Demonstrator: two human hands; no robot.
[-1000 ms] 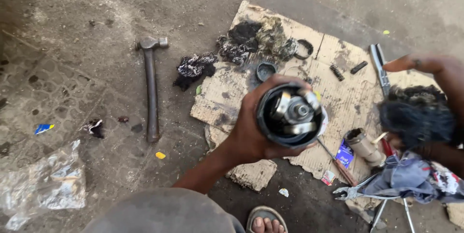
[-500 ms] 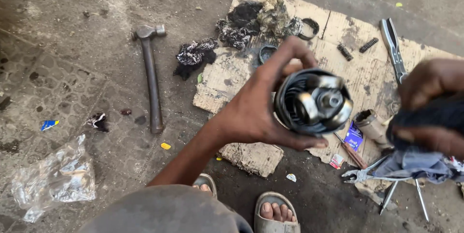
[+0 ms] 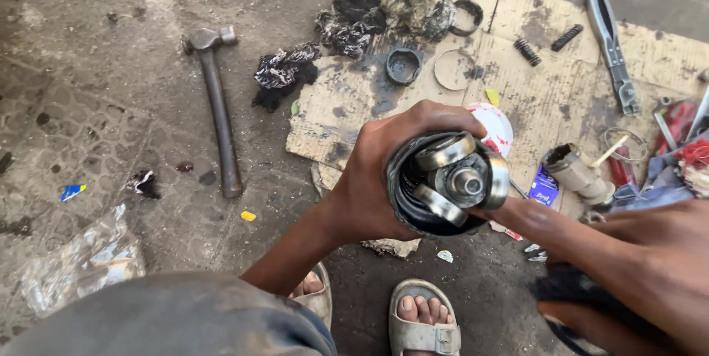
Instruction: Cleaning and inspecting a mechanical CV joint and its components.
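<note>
Greasy black rubber wraps the drive-joint part (image 3: 447, 182) that the left hand (image 3: 384, 179) holds up at the frame's centre, its grip closed round the boot with the fingers curled over the top edge. Three shiny steel rollers sit exposed at the open end, facing the camera. The right hand (image 3: 650, 275) comes in from 4 o'clock, a fingertip touching the joint's lower right edge; it seems to pinch a dark rag (image 3: 572, 289) beneath, though how tightly its grip is closed I cannot tell.

The main risk I judge is slippage: grease on the boot and fingers could let the heavy part twist or drop onto the sandalled feet (image 3: 421, 319) directly below at 6 o'clock. The rollers look loosely seated, so tilting the open end downward might shed one onto the dirty concrete floor (image 3: 111, 68), where grit would cling to it. Cardboard (image 3: 532, 97) at 1 o'clock holds springs (image 3: 526, 51), rings and pliers (image 3: 611, 42); a hammer (image 3: 216, 105) lies at 10 o'clock, well apart.
</note>
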